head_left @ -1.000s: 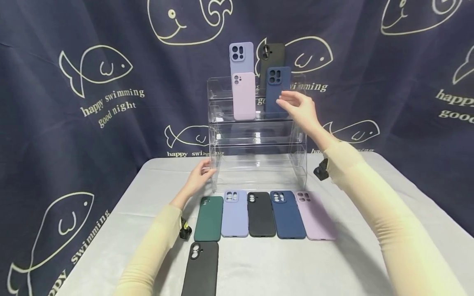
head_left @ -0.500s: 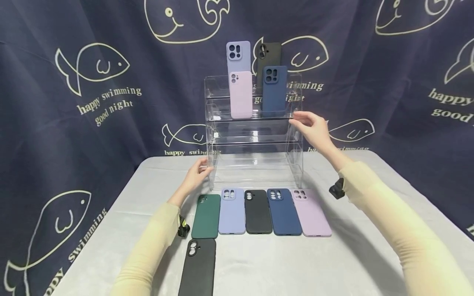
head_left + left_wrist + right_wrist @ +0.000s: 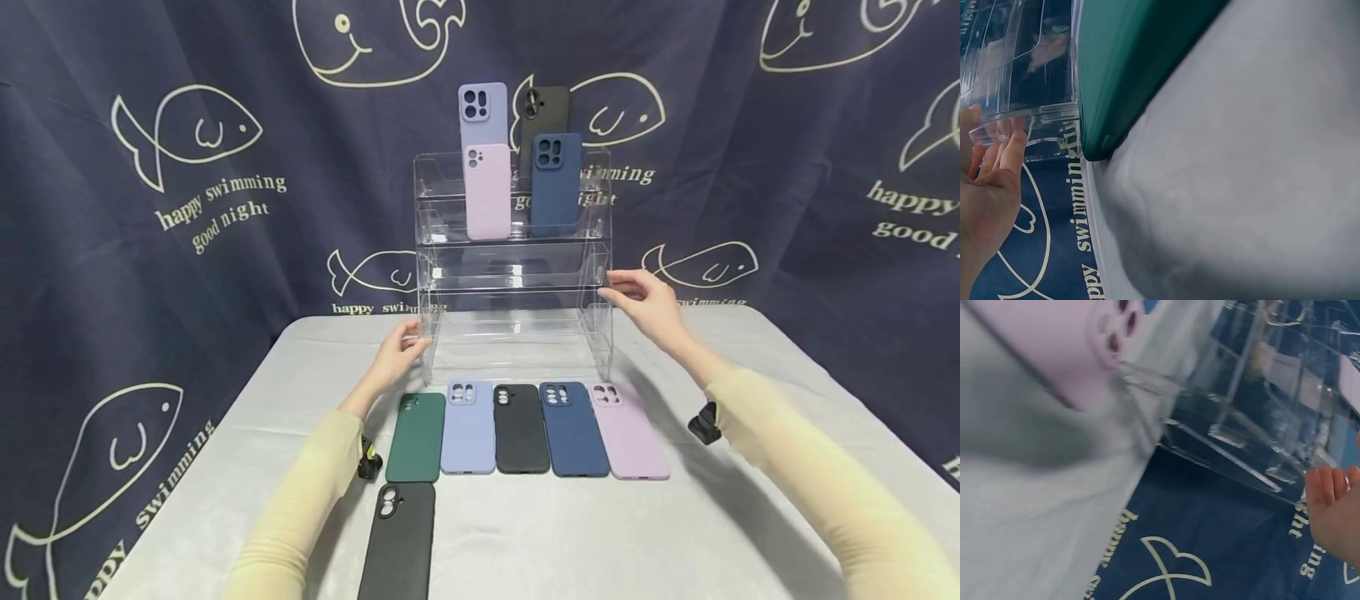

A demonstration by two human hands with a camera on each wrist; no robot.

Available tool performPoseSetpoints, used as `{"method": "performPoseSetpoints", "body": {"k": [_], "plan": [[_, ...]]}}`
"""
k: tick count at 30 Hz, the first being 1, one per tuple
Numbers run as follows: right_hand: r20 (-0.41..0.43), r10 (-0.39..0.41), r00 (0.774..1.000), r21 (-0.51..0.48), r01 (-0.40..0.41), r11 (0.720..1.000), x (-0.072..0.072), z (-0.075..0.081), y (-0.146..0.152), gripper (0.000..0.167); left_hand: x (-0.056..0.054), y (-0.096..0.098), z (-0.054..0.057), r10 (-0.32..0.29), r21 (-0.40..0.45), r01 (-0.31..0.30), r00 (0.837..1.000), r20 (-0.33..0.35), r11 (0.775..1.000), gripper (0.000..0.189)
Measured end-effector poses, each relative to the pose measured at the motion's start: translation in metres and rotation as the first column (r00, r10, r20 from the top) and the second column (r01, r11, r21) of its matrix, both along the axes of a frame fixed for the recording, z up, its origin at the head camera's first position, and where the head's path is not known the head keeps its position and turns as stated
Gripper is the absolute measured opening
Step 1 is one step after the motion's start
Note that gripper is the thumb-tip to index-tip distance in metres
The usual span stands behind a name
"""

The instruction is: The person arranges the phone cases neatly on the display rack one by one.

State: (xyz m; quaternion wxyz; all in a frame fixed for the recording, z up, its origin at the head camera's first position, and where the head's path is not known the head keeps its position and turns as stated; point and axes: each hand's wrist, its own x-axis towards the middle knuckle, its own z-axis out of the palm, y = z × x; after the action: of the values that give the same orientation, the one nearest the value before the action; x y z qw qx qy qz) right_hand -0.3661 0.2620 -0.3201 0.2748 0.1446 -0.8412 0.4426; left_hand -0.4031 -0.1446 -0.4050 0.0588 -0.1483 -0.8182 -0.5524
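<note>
A clear tiered display stand [image 3: 516, 287] stands on the table. At its lower left side my left hand [image 3: 396, 354] holds the side edge; the left wrist view shows that hand's fingers [image 3: 1013, 150] at the clear panel. My right hand [image 3: 651, 308], loosely bent and holding nothing, is beside the stand's right side at mid height. On the upper tiers lean a lavender-blue phone case [image 3: 482, 117], a black phone case [image 3: 551, 108], a pink phone case [image 3: 488, 192] and a dark blue phone case [image 3: 556, 183].
In front of the stand lies a row of phone cases: green [image 3: 416, 437], lavender-blue [image 3: 468, 433], black [image 3: 522, 433], dark blue [image 3: 576, 433] and light purple [image 3: 632, 437]. Another black case [image 3: 397, 546] lies nearer. A white cloth covers the table [image 3: 570, 542]; a fish-print curtain [image 3: 247, 333] hangs behind.
My right hand has come away from the dark blue case on the stand and moved down along the stand's right side. My left hand has stayed at the lower left edge.
</note>
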Motion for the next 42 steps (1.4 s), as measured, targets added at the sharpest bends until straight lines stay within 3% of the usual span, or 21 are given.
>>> {"method": "performPoseSetpoints", "body": {"k": [4, 10, 16, 25, 31, 37, 42], "plan": [[0.011, 0.039, 0.999, 0.006, -0.039, 0.999, 0.006, -0.015, 0.001, 0.038, 0.000, -0.001, 0.000, 0.002, -0.007, -0.002, 1.000, 0.005, 1.000, 0.049], [0.014, 0.070, 0.997, -0.083, -0.069, 0.994, 0.025, -0.018, -0.008, 0.039, 0.001, -0.001, -0.001, -0.001, -0.007, 0.001, 1.000, 0.002, 1.000, 0.049], [0.032, 0.079, 0.996, -0.077, -0.076, 0.994, 0.034, -0.027, -0.006, 0.039, 0.001, -0.001, -0.005, -0.001, -0.009, 0.001, 1.000, 0.010, 1.000, 0.049], [0.153, 0.122, 0.981, -0.035, -0.118, 0.992, 0.010, -0.071, 0.019, 0.055, 0.002, 0.004, -0.002, -0.015, 0.008, 0.014, 0.999, 0.034, 1.000, 0.050], [0.182, 0.099, 0.978, -0.003, -0.101, 0.995, 0.011, -0.080, 0.021, 0.059, -0.002, 0.007, -0.004, -0.016, 0.015, 0.016, 0.999, 0.035, 1.000, 0.051], [0.135, 0.056, 0.989, 0.051, -0.063, 0.997, 0.011, -0.081, 0.017, 0.052, -0.002, 0.005, -0.004, -0.009, 0.009, 0.009, 0.999, 0.031, 1.000, 0.052], [0.086, 0.074, 0.994, 0.070, -0.080, 0.994, 0.006, -0.081, 0.014, 0.048, -0.002, 0.001, -0.005, -0.007, 0.024, 0.007, 1.000, 0.031, 1.000, 0.052]]}}
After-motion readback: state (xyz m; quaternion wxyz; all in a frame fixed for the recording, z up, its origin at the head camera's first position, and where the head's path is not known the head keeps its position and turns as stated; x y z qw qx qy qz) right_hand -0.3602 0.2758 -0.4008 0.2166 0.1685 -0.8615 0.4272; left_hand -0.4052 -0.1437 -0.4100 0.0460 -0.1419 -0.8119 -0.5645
